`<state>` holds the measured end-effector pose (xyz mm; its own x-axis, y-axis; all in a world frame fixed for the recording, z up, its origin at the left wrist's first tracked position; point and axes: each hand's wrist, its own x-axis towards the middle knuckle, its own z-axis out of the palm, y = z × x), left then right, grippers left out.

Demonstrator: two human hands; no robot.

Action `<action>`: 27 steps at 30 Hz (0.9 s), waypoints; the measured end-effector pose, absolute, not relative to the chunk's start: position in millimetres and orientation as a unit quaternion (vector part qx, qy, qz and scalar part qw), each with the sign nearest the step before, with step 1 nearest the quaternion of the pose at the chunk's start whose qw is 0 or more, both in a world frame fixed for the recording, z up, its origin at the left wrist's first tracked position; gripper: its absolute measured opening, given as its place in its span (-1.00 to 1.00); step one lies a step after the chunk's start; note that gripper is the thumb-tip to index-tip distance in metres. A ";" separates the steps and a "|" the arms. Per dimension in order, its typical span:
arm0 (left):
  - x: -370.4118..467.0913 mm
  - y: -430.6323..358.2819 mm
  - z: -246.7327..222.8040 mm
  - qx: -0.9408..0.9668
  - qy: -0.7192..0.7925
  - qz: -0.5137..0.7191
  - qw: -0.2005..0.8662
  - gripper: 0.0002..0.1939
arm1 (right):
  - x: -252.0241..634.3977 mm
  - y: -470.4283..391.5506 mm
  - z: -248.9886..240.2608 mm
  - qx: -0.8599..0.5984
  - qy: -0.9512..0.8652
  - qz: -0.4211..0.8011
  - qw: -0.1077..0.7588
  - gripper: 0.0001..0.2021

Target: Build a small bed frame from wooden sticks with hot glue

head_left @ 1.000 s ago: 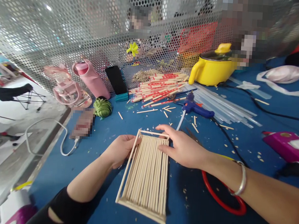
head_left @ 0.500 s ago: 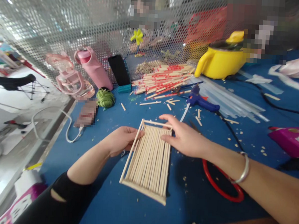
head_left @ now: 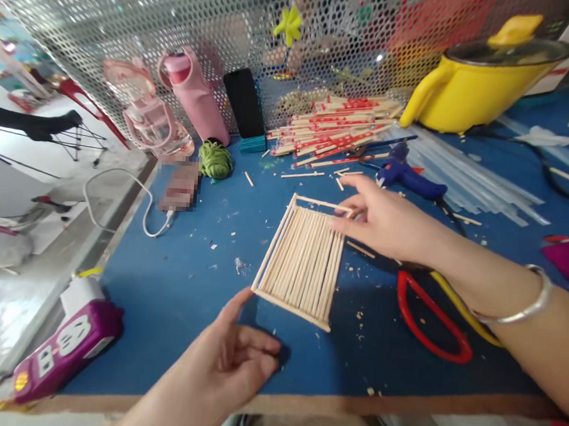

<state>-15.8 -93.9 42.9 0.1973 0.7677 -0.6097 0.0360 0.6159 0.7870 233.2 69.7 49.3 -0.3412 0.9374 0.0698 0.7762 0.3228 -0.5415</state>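
Note:
A small rectangular panel of pale wooden sticks (head_left: 305, 259), edged by a raised stick frame, is tilted above the blue table. My right hand (head_left: 385, 222) pinches its far right corner between thumb and fingers. At the near left corner, the index fingertip of my left hand (head_left: 232, 361) touches or nearly touches the frame; the other fingers are loosely curled and apart, with nothing in them. Scissors with red and yellow handles (head_left: 432, 318) lie partly under my right forearm.
On the blue table (head_left: 172, 309) are a blue glue gun (head_left: 412, 176), clear glue sticks (head_left: 479, 177), bundled sticks (head_left: 338, 129), green yarn (head_left: 215, 159), a phone (head_left: 245, 101), a pink bottle (head_left: 199, 98), a yellow pot (head_left: 485, 90) and a purple device (head_left: 71, 341).
My left hand has let go of the panel's left side and moved down to its near corner. My right hand still holds the far right corner. The view has shifted.

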 end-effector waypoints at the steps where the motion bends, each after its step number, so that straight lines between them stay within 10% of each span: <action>1: -11.1 -94.8 41.9 0.338 0.561 0.282 0.702 -0.13 | 230.2 67.3 52.2 -0.543 -0.794 0.216 0.169 -0.31; 9: -41.9 -28.7 57.2 0.420 0.586 0.309 0.620 -0.12 | 247.5 -22.5 91.9 -0.515 -0.804 0.296 0.018 -0.20; 15: -41.3 25.6 56.2 0.565 0.551 0.162 0.592 -0.20 | 249.1 31.8 103.1 -0.561 -0.772 0.294 0.057 -0.64; 27: -41.2 33.0 37.3 0.405 0.517 0.244 0.714 -0.52 | 169.8 103.7 46.7 -0.367 -0.667 0.647 -0.043 -0.70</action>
